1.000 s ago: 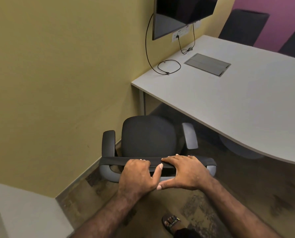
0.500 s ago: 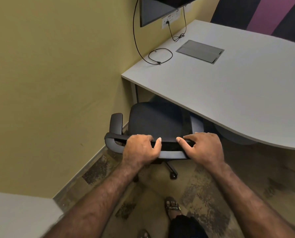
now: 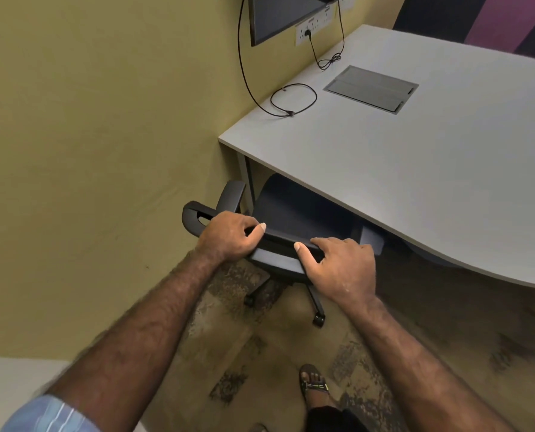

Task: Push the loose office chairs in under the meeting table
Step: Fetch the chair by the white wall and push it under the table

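A black office chair (image 3: 294, 210) stands at the near left corner of the white meeting table (image 3: 415, 182), its seat partly under the tabletop. Both my hands hold the top edge of its backrest. My left hand (image 3: 229, 235) grips the backrest's left part, fingers curled over it. My right hand (image 3: 338, 266) grips the right part, thumb along the near side. The chair's left armrest (image 3: 230, 194) sticks out beside the table leg; the right armrest is hidden under the tabletop. Its wheeled base (image 3: 317, 307) shows on the floor.
A yellow wall (image 3: 104, 151) runs close on the left. A wall screen (image 3: 285, 14) hangs above the table, with a cable loop (image 3: 292, 99) and a grey cable hatch (image 3: 370, 88) on the tabletop. My sandalled foot (image 3: 314, 385) stands on the patterned carpet. Dark chair backs rise at the table's far side.
The chair has rolled forward, away from me, so its seat now lies partly under the tabletop. Both hands stayed on the backrest and moved further apart.
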`<move>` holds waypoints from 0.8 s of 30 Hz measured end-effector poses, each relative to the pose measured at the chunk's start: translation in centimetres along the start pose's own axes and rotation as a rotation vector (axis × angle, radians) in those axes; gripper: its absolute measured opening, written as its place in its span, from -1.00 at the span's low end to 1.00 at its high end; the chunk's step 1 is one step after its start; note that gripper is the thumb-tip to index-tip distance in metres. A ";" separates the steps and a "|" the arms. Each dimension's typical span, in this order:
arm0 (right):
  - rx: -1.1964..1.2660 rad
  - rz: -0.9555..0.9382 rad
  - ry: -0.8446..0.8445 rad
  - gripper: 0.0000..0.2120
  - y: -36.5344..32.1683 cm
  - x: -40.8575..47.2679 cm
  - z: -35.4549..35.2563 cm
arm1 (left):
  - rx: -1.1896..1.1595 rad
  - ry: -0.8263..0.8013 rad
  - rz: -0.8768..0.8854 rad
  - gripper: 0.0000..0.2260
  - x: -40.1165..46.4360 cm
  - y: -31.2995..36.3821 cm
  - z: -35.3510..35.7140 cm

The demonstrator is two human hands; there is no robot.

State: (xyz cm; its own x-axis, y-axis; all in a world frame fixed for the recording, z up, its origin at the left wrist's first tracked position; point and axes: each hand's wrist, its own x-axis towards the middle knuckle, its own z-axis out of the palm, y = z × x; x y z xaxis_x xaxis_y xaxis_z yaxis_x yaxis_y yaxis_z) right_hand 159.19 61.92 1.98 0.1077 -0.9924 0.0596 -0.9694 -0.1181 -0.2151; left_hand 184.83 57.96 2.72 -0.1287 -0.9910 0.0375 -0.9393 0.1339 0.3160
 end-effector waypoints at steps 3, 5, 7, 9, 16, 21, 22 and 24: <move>0.010 0.017 -0.009 -0.22 -0.1 1.9 0.1 | -0.034 -0.039 0.000 -0.53 2.4 -0.6 0.0; 0.016 0.030 -0.021 -0.22 0.1 3.6 0.2 | -0.052 -0.049 -0.005 -0.57 4.6 -0.9 0.0; 0.023 0.036 -0.031 -0.23 0.1 4.6 0.4 | -0.076 -0.068 0.000 -0.57 5.9 -1.3 0.0; 0.031 0.035 -0.041 -0.26 -0.1 5.7 0.3 | -0.093 -0.079 0.008 -0.59 7.1 -1.7 -0.1; 0.060 0.047 -0.062 -0.32 0.5 10.1 0.2 | -0.070 -0.058 0.068 -0.54 12.7 -2.7 0.7; 0.061 0.047 -0.068 -0.32 0.8 12.1 0.1 | -0.093 -0.042 0.142 -0.52 15.5 -3.2 0.8; 0.065 0.058 -0.070 -0.32 0.9 12.8 0.2 | -0.098 -0.052 0.153 -0.51 16.3 -3.5 0.8; 0.074 0.069 -0.068 -0.31 0.8 13.6 0.3 | -0.098 -0.065 0.168 -0.51 17.3 -3.8 1.0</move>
State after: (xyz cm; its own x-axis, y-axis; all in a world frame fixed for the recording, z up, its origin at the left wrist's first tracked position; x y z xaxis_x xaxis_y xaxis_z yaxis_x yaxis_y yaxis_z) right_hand 159.91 48.33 2.33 0.0581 -0.9980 -0.0236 -0.9564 -0.0489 -0.2878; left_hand 185.86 40.34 1.21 -0.3039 -0.9520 0.0374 -0.8679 0.2929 0.4012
